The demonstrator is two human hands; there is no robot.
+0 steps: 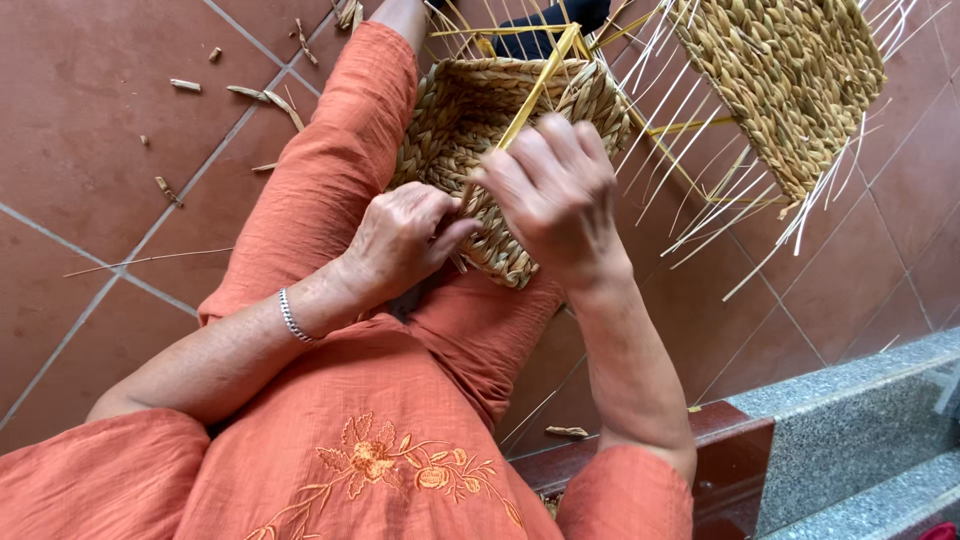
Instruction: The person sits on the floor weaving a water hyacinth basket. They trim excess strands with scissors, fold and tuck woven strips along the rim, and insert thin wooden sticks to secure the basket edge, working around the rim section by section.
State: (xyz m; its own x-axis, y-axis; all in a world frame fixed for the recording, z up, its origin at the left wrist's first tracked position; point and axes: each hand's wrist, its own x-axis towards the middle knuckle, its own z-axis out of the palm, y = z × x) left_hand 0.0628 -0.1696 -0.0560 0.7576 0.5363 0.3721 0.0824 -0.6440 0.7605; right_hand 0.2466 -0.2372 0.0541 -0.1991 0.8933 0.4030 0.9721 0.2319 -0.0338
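Tan braided basket (pixel 470 130); orange clothing (pixel 380 440), gold floral embroidery (pixel 385 465); terracotta floor tiles (pixel 90 110); silver bracelet (pixel 291 316).

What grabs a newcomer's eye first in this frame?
The half-woven tan straw basket on the person's lap at top centre, with the left hand and right hand working its near edge. At top right, a second woven straw panel bristles with loose pale stakes over the reddish tile floor.

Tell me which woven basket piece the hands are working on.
The basket on the lap, under both hands; the other woven piece lies untouched on the floor, upper right.
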